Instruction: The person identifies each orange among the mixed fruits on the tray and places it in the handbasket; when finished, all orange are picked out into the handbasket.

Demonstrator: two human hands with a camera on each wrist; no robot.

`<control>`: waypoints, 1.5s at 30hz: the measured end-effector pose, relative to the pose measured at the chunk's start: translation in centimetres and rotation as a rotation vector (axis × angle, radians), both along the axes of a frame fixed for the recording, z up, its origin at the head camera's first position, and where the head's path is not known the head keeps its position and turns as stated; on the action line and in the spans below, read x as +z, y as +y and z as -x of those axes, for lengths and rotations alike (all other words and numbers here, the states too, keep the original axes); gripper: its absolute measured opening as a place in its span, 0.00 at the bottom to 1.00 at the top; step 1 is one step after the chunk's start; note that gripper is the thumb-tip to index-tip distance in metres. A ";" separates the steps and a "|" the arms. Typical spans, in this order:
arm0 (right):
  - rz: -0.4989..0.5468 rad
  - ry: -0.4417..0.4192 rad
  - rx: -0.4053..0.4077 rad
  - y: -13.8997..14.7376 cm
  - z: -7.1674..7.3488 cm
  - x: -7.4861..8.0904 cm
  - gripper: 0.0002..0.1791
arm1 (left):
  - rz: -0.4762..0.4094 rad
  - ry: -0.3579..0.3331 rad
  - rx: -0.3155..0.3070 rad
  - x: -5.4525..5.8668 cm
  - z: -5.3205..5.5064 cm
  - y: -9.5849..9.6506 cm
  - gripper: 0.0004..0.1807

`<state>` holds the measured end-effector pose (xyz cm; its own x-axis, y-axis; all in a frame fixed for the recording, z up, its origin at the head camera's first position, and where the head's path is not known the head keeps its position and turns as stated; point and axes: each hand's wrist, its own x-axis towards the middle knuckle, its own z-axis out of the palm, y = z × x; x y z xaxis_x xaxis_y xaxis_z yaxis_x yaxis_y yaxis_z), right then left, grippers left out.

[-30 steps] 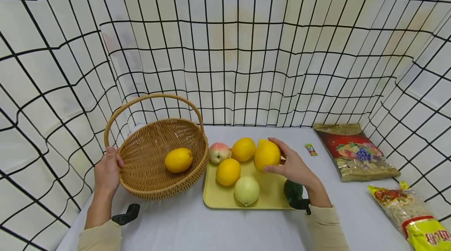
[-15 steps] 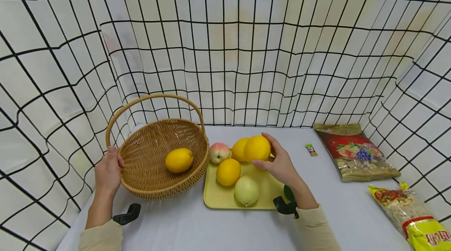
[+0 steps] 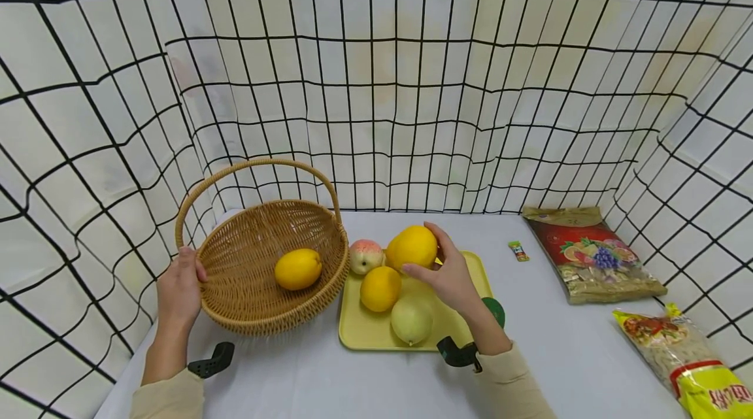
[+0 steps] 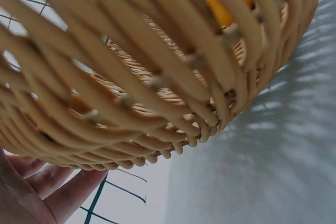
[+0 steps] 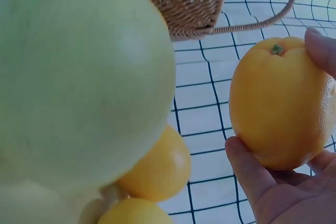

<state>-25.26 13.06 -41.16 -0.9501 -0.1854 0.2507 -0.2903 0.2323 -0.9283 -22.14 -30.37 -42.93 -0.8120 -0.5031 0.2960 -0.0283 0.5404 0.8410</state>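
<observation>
My left hand (image 3: pixel 179 286) grips the left rim of a wicker basket (image 3: pixel 235 268), which leans toward me. A lemon-like yellow fruit (image 3: pixel 298 269) lies inside it. The left wrist view shows fingers (image 4: pixel 68 195) against the weave. My right hand (image 3: pixel 450 275) holds an orange (image 3: pixel 419 247) above the back of a yellow tray (image 3: pixel 367 335); its green stem dimple shows in the right wrist view. Another orange behind the held one is mostly hidden. A further orange (image 3: pixel 380 289), a pale green round fruit (image 3: pixel 412 319) and a peach (image 3: pixel 366 256) are at the tray, left of this hand.
A dark green rounded thing (image 3: pixel 494 312) sits at the tray's right edge, partly behind my forearm. To the right lie a small candy packet (image 3: pixel 518 250), a red and gold bag (image 3: pixel 597 255) and a clear-and-yellow food bag (image 3: pixel 688 360). Grid-patterned cloth walls surround the table.
My right hand has carried the orange leftward over the tray, so it now covers most of the orange at the back. The left hand and basket stay in place.
</observation>
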 end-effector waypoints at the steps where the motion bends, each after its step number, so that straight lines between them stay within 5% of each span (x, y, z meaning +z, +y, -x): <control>1: 0.005 0.000 0.000 -0.3 -0.1 0.1 0.47 | -0.001 0.005 -0.002 0.0 0.0 0.0 0.38; 17: 0.099 -0.024 -0.014 -6.0 -1.2 0.7 0.47 | 0.011 0.142 0.085 0.1 0.1 1.0 0.38; 34: 0.183 0.025 0.025 -10.2 -2.2 1.3 0.45 | 0.064 0.288 0.111 0.1 0.4 1.2 0.35; 45: 0.097 0.055 0.048 -11.9 -2.6 1.0 0.46 | 0.090 0.315 0.106 0.2 0.5 1.5 0.34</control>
